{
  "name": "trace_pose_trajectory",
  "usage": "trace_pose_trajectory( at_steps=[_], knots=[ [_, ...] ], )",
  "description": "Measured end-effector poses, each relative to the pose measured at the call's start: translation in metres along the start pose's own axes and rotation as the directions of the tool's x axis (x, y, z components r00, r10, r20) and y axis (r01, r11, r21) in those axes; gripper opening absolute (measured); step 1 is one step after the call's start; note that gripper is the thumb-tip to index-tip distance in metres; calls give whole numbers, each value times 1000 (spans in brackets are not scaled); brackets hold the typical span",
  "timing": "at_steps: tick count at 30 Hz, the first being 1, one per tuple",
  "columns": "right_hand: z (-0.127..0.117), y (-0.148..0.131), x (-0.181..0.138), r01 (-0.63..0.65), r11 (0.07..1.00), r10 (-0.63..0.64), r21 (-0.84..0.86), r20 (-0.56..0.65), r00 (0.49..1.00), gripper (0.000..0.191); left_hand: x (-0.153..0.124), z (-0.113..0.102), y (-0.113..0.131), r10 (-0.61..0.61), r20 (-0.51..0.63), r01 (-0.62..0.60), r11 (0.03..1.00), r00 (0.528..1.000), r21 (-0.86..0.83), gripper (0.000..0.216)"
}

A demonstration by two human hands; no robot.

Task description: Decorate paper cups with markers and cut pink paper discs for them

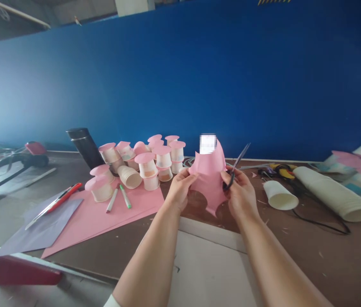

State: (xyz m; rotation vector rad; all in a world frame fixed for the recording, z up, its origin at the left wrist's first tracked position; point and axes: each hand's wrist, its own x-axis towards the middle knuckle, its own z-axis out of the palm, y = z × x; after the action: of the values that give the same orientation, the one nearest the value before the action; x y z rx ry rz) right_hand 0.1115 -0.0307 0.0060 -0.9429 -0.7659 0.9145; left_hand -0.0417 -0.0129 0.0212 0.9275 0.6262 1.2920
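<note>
Between my hands is a sheet of pink paper (210, 177) with curved pieces cut out of its edges. My left hand (180, 187) pinches its left side. The right side is held by my right hand (239, 192), which also keeps a pair of scissors (229, 181) with dark handles, blades pointing up and away. A blurred white patch covers part of the view at the paper's top. To the left stand several paper cups (146, 166) topped with pink paper discs. More pink sheets (129, 209) lie there, under a green marker (125, 196) and another marker (112, 200).
A red utility knife (55, 204) rests on grey paper (36, 234). A black bottle (86, 147) stands behind. On the right are a single paper cup (280, 196), a long cup stack (336, 194) and a black cable (321, 226). A white board (212, 273) lies below my arms.
</note>
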Motion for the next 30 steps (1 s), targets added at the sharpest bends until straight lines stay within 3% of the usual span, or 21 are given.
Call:
trace_pose_trajectory(
  at_steps=[12,16,23,26,30],
  knots=[
    [1,5,4,155,986,-164,-60,-186,969,50,-8,12,-6,-200,111,216,962,974,-165,28],
    [6,4,-2,204,973,-217,-112,-121,969,47,-7,13,-10,-239,90,252,951,967,-178,29],
    [6,-1,-7,194,958,-198,-211,-1,980,46,-5,13,-3,-194,14,193,964,981,-185,29],
    [3,-7,-6,148,949,-135,-278,64,989,47,0,7,2,-154,-65,139,971,986,-196,24],
    [-3,-15,-5,36,915,68,-402,241,968,45,7,-5,5,0,-140,-28,980,990,-195,24]
  ],
)
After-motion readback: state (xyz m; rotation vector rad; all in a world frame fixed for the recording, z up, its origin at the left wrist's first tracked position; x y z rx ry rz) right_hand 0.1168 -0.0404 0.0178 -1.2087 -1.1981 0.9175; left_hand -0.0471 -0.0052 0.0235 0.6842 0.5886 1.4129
